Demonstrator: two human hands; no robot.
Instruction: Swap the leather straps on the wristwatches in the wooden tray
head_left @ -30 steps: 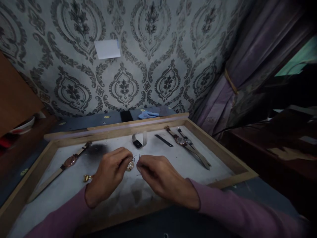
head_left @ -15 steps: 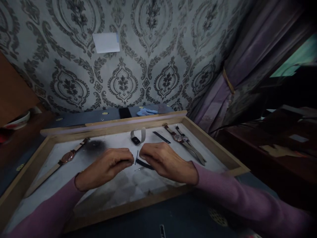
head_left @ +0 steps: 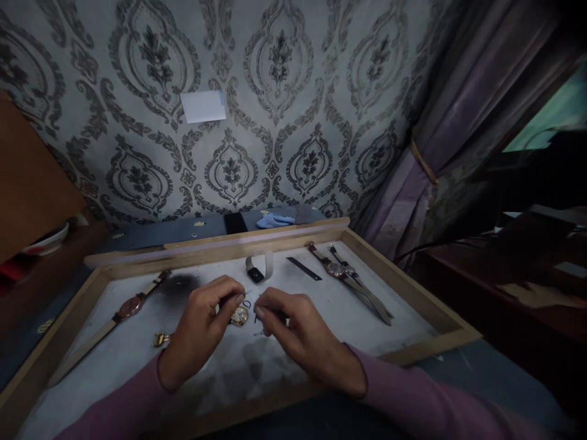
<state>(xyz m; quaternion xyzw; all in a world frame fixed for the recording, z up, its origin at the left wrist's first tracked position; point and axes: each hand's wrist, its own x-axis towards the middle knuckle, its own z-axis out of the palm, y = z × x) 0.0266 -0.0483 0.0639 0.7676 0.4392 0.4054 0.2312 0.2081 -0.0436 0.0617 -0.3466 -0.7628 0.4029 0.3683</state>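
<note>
My left hand [head_left: 206, 333] is closed in a pinch, with a thin pale sliver showing at its fingertips. Just under those fingers lies a gold-rimmed watch [head_left: 239, 315], and a small dark ring [head_left: 246, 304] is beside it. A gold clasp [head_left: 160, 339] shows left of the same hand. Facing it, my right hand [head_left: 305, 336] has thumb and forefinger bent together; what they hold is hidden. By its fingertips are a thin dark stick [head_left: 255, 315] and a small metal pin [head_left: 260, 333], partly covered by the hand.
The wooden-rimmed tray [head_left: 413, 299] also holds a square-faced watch [head_left: 255, 275], a dark flat strip [head_left: 304, 269], a brown-strapped watch [head_left: 131, 307] at left and two watches at right, one being a long-strapped watch [head_left: 334, 269]. Behind lie a black phone-like slab [head_left: 235, 223] and blue cloth [head_left: 275, 220].
The view has tilted up slightly. My hands have drawn back a little toward me, uncovering the gold-rimmed watch, ring and clasp. The black strip-like piece by my right hand is now hidden.
</note>
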